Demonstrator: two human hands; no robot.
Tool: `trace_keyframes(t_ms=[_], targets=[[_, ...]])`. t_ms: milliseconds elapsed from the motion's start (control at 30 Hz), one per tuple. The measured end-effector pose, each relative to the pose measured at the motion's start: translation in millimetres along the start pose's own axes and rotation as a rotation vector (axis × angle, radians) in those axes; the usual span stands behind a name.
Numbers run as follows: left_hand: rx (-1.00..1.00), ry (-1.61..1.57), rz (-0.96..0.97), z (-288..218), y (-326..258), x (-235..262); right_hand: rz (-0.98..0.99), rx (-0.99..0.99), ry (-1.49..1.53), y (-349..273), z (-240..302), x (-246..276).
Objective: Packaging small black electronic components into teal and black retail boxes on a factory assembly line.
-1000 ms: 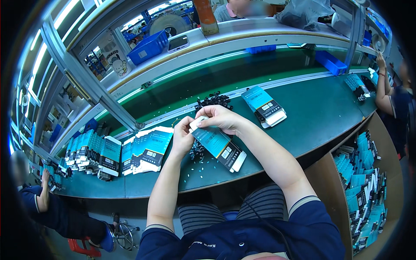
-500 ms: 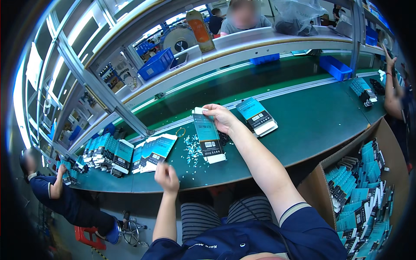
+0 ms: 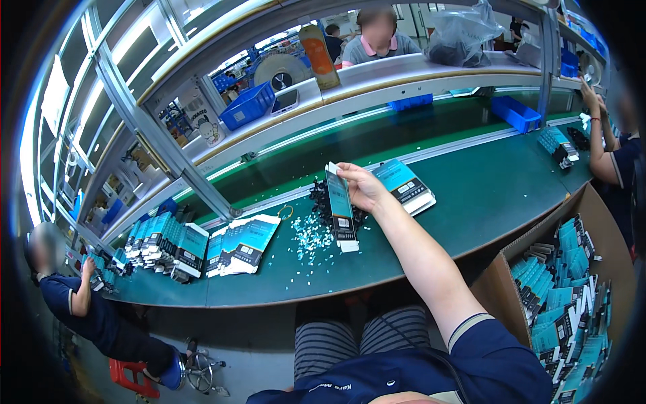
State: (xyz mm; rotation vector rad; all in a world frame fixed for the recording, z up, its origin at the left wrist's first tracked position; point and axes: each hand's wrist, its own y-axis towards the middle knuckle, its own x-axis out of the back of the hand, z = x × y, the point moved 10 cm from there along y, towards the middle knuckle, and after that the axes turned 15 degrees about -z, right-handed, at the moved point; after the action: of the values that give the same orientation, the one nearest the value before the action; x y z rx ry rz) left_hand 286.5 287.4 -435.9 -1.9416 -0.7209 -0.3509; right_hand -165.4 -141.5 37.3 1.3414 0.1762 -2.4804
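Observation:
My right hand (image 3: pixel 362 186) pinches a flat teal-and-black carton (image 3: pixel 341 214) near its top end, holding it upright and turned narrow side toward me. Behind the carton, a heap of small black pieces (image 3: pixel 321 202) shows on the green bench. Small white and blue scraps (image 3: pixel 311 237) lie scattered just left of it. To the right of my hand sits a stack of similar flat cartons (image 3: pixel 404 183), partly covered by my wrist. A fan of overlapping cartons (image 3: pixel 242 242) lies farther left, beside a longer leaning row (image 3: pixel 165 242). My left hand is out of view.
A large cardboard box (image 3: pixel 503 293) filled with cartons stands at the right. Beyond the bench runs a shelf (image 3: pixel 363 79) with a blue bin (image 3: pixel 247 106) on it. A metal post (image 3: pixel 182 161) rises at left. Co-workers sit left, right and across.
My left hand has dropped out of view from beside the fanned cartons. My right hand has shifted right, and the carton has turned from its broad face to its narrow side.

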Motion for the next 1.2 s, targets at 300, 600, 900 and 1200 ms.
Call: trace_keyframes(t_ms=[300,600,900,1200], targets=[[-0.022,0.162,0.159,-22,-19,-9,-0.05,-0.024,-0.108,-2,-18,-12],[-0.05,0.332,0.298,-23,-48,-19,-0.027,-0.084,-0.189,11,-47,-7],[-1.417,-0.164,0.797,-454,-451,-4,0.07,-0.059,-0.232,-2,-35,-16],[-1.175,-0.46,0.563,-545,-406,-124,0.005,-0.064,-0.27,4,-53,-11]])
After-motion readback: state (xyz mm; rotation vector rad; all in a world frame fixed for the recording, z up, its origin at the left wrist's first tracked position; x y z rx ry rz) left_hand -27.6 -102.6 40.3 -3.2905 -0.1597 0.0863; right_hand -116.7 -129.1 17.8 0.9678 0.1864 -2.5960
